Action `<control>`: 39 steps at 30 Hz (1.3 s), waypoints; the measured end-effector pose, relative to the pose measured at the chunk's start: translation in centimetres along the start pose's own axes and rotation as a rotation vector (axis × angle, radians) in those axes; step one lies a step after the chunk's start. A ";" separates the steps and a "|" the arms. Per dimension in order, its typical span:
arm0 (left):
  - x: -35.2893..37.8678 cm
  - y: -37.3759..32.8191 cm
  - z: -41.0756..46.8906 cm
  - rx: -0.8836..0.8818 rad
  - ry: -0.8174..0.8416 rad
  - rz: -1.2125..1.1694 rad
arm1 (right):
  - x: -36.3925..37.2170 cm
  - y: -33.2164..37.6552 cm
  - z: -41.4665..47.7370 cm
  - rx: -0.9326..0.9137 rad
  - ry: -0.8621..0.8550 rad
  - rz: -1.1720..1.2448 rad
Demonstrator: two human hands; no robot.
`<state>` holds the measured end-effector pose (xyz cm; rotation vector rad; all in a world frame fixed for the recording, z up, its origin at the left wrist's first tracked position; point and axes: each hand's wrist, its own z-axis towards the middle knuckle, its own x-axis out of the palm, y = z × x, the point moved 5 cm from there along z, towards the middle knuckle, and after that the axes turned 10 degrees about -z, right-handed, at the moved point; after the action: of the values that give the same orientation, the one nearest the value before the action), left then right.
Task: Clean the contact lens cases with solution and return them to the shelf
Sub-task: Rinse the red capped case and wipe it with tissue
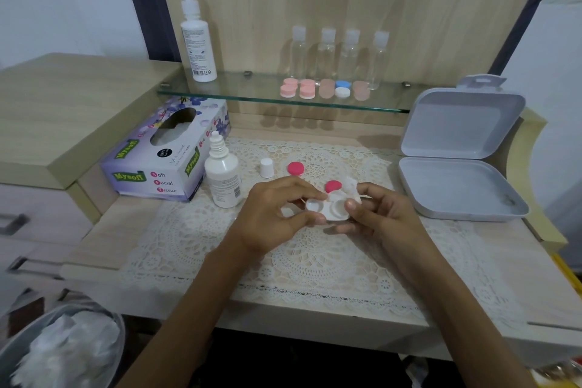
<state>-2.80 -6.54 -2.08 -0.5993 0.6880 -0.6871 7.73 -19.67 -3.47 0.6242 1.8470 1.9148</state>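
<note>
A white contact lens case with two open wells is held over the lace mat between both hands. My left hand pinches its left end. My right hand grips its right end together with a crumpled white tissue. Two pink caps lie on the mat, one farther back and one right behind the case. A small solution bottle stands uncapped at the left, its white cap beside it. Several closed lens cases sit on the glass shelf.
A tall solution bottle and several clear empty bottles stand on the shelf. A tissue box lies left of the mat. An open grey plastic box sits at the right. A bin with used tissues is at bottom left.
</note>
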 end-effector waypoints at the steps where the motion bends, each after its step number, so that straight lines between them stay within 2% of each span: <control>1: 0.0 0.0 0.0 0.001 0.002 -0.004 | -0.1 0.0 0.0 -0.007 -0.016 -0.025; 12: 0.3 0.7 -0.1 -0.067 0.018 -0.017 | -0.8 0.1 -0.4 -0.105 -0.275 -0.097; 19: 0.5 0.9 -0.1 -0.128 0.020 -0.028 | -1.0 0.4 -0.4 -0.180 -0.323 -0.274; 23: 0.4 1.3 -0.2 -0.166 0.022 0.005 | -1.6 0.5 -0.8 -0.207 -0.430 -0.300; 30: 0.5 1.9 -0.3 -0.144 0.112 0.266 | -2.7 1.2 -1.1 -0.302 -0.617 -0.488; 39: 1.0 1.1 0.2 -0.150 0.229 0.352 | -1.1 2.0 -1.2 -0.435 -0.497 -0.631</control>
<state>-1.68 -6.48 -3.09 -0.5225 1.0363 -0.3797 7.99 -21.38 -1.54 0.2814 1.0895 1.4838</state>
